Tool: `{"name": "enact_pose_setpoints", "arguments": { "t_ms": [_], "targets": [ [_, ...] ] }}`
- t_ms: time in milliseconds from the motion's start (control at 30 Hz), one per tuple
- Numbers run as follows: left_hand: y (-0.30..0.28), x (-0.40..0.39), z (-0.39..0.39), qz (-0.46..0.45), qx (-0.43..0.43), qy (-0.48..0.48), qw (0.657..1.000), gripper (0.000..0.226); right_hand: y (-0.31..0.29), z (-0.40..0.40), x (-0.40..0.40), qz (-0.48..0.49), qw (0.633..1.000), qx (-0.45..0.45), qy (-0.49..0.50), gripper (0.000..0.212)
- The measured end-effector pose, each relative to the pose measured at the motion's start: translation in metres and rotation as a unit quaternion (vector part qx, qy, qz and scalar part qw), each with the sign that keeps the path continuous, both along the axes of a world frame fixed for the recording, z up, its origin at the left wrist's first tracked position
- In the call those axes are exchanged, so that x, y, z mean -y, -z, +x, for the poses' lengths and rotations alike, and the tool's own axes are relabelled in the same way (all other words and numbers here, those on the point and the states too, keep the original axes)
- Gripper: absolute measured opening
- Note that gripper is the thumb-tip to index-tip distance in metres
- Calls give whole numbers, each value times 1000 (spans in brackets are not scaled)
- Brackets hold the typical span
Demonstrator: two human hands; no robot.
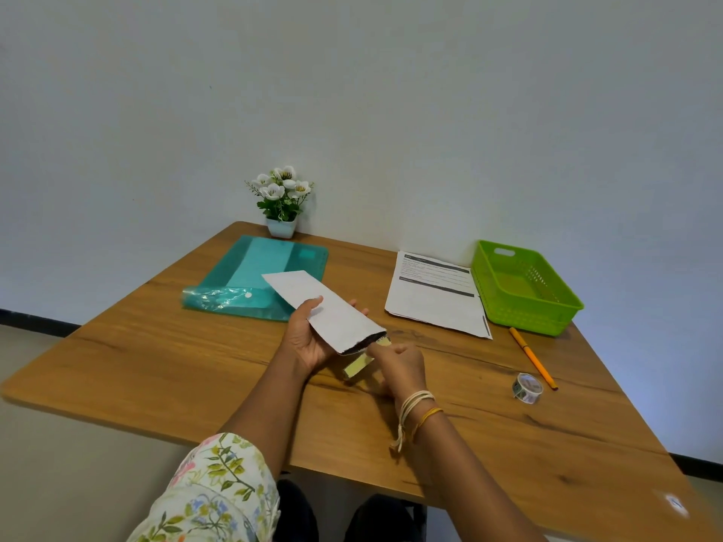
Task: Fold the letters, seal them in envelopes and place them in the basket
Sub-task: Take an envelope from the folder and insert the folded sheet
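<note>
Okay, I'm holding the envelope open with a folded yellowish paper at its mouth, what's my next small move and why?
Probably push the folded paper further into the envelope with your right hand. Part of it seems to sit at the open mouth while the rest sticks out below, so sealing can't start yet. Your left hand already grips the envelope above the table, and the green basket looks empty.

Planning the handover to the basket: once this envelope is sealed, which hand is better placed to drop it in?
The right hand. The green basket sits at the table's far right, on that side, while the left hand holding the white envelope would have to cross over.
</note>
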State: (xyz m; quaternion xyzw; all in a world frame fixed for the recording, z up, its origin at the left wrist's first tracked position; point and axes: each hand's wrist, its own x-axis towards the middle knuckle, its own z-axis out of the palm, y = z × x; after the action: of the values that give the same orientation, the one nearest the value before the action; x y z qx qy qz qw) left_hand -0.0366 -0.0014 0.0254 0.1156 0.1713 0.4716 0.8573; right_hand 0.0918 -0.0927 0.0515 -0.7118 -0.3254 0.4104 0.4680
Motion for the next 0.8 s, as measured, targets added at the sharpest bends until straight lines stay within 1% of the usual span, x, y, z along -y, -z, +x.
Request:
{"name": "enact_pose_setpoints", "arguments": {
  "t_ms": [33, 100, 200, 233, 300, 333, 433, 567, 633, 733, 767, 800],
  "targets": [
    [0, 1, 0, 2, -4, 2, 1000, 49, 0, 2, 2, 20, 1000, 1, 9, 18],
    [-1, 2, 4, 7, -41, -5, 999, 46, -2, 9, 3, 43, 999, -17, 11, 21],
    [-1, 5, 12, 10, -101, -13, 995, 39, -2, 19, -3, 33, 997, -72, 0, 29],
    [-1, 6, 15, 17, -123, -18, 992, 39, -1, 22, -5, 30, 994, -102, 3, 27],
    [-2, 10, 20, 32, -167, -33, 985, 40, -2, 28, -5, 18, 986, -164, 14, 14],
    [-2, 11, 22, 35, -179, -43, 982, 40, -2, 31, -6, 10, 982, -188, 21, 12],
    [-2, 13, 26, 28, -180, -68, 981, 41, -1, 38, -7, 2, 971, -238, 34, 17],
    [-3, 17, 31, 9, -168, -69, 983, 39, -5, 42, -6, 24, 956, -291, 30, 19],
    [-4, 20, 33, 1, -162, -74, 984, 41, -8, 44, -5, 37, 951, -305, 24, 18],
    [-3, 20, 35, -5, -166, -88, 982, 46, -8, 46, -6, 41, 934, -355, 28, 22],
    [-3, 20, 36, -9, -175, -89, 981, 47, -6, 47, -7, 41, 938, -343, 36, 22],
    [-4, 21, 36, -13, -186, -88, 979, 49, -4, 48, -8, 36, 949, -311, 50, 21]
  ]
}}
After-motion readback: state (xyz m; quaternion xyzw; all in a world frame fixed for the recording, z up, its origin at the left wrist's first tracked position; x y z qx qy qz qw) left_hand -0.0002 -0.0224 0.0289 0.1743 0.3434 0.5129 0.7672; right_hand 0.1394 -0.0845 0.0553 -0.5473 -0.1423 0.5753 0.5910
